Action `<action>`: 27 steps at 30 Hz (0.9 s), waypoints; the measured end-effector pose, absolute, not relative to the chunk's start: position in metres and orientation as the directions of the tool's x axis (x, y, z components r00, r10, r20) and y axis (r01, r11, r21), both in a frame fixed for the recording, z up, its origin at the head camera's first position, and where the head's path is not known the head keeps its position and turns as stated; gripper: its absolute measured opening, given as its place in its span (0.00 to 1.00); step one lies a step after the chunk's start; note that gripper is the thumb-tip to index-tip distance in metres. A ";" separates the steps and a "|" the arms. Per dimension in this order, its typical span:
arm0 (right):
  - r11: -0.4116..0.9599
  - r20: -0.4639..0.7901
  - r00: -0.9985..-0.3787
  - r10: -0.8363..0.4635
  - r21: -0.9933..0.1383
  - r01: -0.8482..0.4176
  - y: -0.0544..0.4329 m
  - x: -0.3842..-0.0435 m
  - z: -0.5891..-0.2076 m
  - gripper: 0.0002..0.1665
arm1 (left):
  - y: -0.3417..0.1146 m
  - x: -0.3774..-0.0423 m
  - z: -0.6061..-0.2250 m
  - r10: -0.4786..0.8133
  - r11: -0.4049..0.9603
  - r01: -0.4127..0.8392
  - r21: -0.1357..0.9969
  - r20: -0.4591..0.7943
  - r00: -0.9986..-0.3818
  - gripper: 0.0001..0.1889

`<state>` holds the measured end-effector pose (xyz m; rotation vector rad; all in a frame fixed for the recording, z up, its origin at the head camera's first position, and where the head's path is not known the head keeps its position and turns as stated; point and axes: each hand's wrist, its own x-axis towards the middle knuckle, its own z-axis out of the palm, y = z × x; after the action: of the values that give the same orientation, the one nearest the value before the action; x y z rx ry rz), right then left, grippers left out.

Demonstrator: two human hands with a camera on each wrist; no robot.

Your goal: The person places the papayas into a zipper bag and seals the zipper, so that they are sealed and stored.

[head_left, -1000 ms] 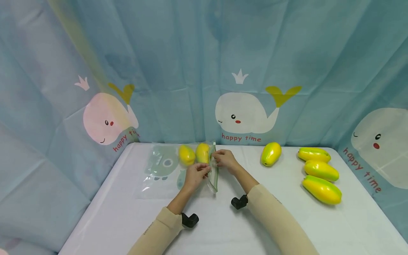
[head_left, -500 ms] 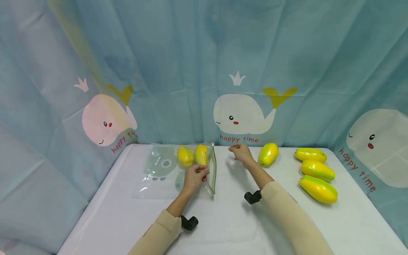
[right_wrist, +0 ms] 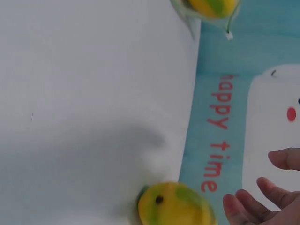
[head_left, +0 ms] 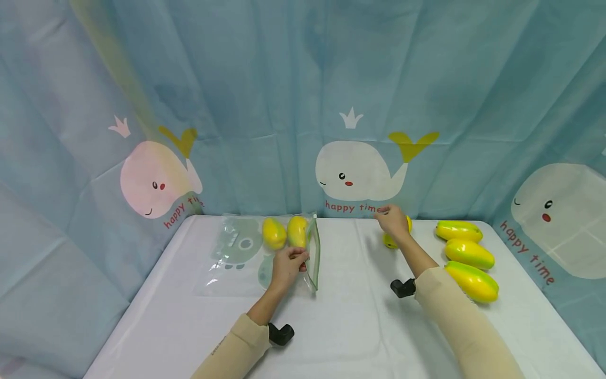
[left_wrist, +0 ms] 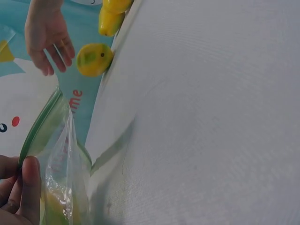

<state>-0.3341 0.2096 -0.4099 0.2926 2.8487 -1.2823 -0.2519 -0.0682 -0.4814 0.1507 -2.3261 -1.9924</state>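
A clear zip bag (head_left: 236, 281) with a green edge and cartoon print lies at the left of the table. Two yellow-green papayas, one (head_left: 274, 233) beside the other (head_left: 296, 230), are inside it near its mouth. My left hand (head_left: 286, 267) pinches the bag's rim between thumb and fingers; the left wrist view shows the green zip edge (left_wrist: 40, 124) raised. Above a loose papaya (right_wrist: 176, 206), my right hand (head_left: 395, 221) hovers with its fingers spread, holding nothing. In the head view that hand partly hides the fruit.
Three more papayas lie in a row at the table's right: a back one (head_left: 458, 231), a middle one (head_left: 470, 253) and a front one (head_left: 472, 282). A blue curtain (head_left: 265, 105) with whale prints hangs behind the white table (head_left: 341, 326).
My right hand has let go of the bag's edge and moved right to the loose papaya. The left hand has stayed at the bag's mouth, keeping its pinch.
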 end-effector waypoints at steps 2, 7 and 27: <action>0.672 -0.086 -0.978 0.190 -0.715 0.194 0.218 -0.334 -0.407 0.28 | -0.068 -0.252 -0.482 -0.126 0.153 -0.021 0.988 -0.001 -0.992 0.09; 0.702 -0.098 -0.963 0.253 -0.666 0.252 0.238 -0.332 -0.404 0.32 | -0.069 -0.251 -0.482 -0.132 0.154 -0.017 0.988 0.003 -0.991 0.10; 0.622 -0.218 -0.907 0.361 -0.668 0.408 0.259 -0.337 -0.438 0.44 | -0.069 -0.247 -0.479 -0.140 0.157 -0.034 0.987 -0.012 -0.990 0.09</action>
<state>-0.3372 0.2594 -0.4377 0.6580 2.7723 -1.1656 -0.2474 -0.0686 -0.4793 0.1759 -2.3263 -1.9801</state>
